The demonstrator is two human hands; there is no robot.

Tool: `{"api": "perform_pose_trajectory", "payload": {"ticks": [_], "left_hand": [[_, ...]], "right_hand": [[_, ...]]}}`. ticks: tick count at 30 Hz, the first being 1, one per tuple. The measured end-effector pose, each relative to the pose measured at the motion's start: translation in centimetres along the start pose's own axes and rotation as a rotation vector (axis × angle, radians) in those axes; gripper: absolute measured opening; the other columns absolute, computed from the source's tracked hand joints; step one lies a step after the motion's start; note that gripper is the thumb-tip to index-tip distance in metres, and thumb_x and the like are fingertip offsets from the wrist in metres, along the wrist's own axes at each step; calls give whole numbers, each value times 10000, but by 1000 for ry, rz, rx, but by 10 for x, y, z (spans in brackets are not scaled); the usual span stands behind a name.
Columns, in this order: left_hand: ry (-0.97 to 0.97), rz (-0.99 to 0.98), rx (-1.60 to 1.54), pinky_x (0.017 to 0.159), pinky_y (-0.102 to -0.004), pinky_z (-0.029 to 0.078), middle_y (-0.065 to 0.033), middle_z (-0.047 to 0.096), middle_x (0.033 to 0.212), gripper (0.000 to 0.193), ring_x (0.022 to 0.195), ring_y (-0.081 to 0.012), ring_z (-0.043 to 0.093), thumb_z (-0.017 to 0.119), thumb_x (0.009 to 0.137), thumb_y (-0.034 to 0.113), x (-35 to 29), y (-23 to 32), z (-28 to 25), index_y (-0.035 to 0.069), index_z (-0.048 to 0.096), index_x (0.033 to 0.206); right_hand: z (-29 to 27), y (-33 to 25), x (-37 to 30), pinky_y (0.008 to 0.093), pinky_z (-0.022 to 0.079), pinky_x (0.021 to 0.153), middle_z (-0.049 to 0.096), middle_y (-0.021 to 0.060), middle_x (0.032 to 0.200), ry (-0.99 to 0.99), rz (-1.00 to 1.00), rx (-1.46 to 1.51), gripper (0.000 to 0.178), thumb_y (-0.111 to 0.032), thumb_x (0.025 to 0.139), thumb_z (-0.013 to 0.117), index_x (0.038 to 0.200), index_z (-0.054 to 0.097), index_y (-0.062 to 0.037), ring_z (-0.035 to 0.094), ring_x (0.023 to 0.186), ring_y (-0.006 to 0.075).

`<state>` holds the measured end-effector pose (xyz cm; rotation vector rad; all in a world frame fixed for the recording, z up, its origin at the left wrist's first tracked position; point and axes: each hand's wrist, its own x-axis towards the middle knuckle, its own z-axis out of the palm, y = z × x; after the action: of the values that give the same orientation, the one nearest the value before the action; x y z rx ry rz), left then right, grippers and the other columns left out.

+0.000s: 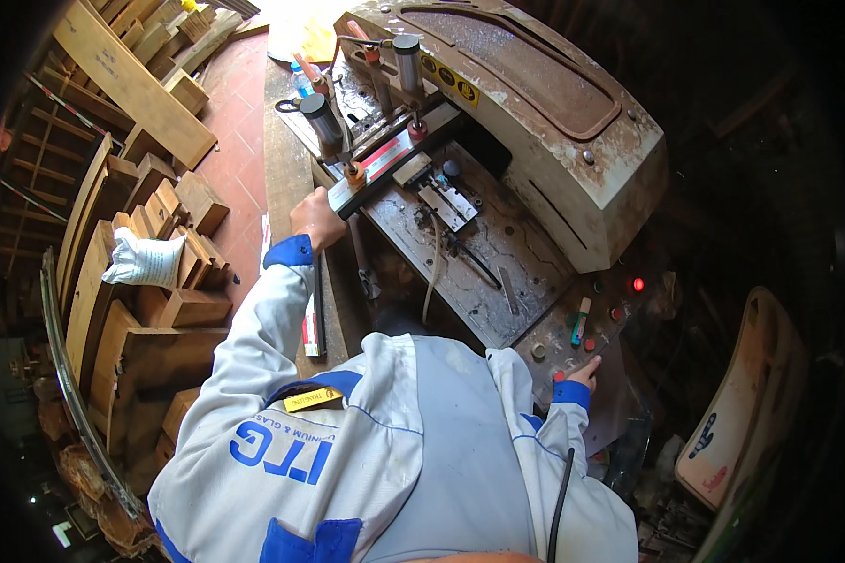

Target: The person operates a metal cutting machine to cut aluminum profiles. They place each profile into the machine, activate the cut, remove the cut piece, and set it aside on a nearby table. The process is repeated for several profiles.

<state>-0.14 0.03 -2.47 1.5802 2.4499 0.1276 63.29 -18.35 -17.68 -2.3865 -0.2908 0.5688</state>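
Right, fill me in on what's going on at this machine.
A person in a light blue and white work jacket stands at a worn woodworking machine. The left hand grips the end of a dark strip lying under two upright clamp cylinders. The right hand touches a red button on the control panel, where a red lamp glows. Wooden blocks are stacked to the left.

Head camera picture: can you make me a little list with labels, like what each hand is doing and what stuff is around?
Place: a woodworking shop
Machine: a big, dusty cutting machine with upright clamp cylinders
Left hand: the left hand grips a long dark strip lying under the clamps
Right hand: the right hand has a finger on a red button of the control panel
Panel: one red lamp is lit
Clothing: pale work jacket with blue cuffs
Left side: stacked wooden pieces and a white sack
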Motion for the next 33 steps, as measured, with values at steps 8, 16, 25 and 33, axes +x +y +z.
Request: {"api": "perform_pose_trajectory", "payload": {"ticks": [8,16,25,33], "left_hand": [[-7,-7,-11,1005,-508,619,-279,795,1172,464,1140,-458,776,806,791,189,-2,4,-5,-4,700,1200],[-12,-9,-10,1023,-488,619,-264,796,1188,452,1150,-441,778,803,809,174,-3,4,-6,-3,691,1211],[-2,-21,19,1030,-492,617,-234,785,1229,457,1182,-422,770,824,809,195,-2,1,-2,13,693,1208],[7,-17,-30,1034,-509,611,-252,787,1231,440,1179,-447,763,796,797,171,-3,-3,2,8,687,1191]], "right_hand": [[-4,-13,-10,514,572,1061,758,377,1283,-11,35,-7,1047,-821,1027,579,1281,745,181,723,1225,500],[-1,0,6,513,550,1108,732,392,1327,-35,83,-27,1113,-865,1018,529,1302,723,193,695,1276,509],[-6,-10,1,522,520,1156,663,418,1432,-69,157,-106,1185,-903,1014,467,1413,648,198,651,1351,512],[0,-5,7,524,530,1140,709,400,1370,-77,158,-25,1182,-911,1006,469,1350,693,197,680,1309,508]]}}
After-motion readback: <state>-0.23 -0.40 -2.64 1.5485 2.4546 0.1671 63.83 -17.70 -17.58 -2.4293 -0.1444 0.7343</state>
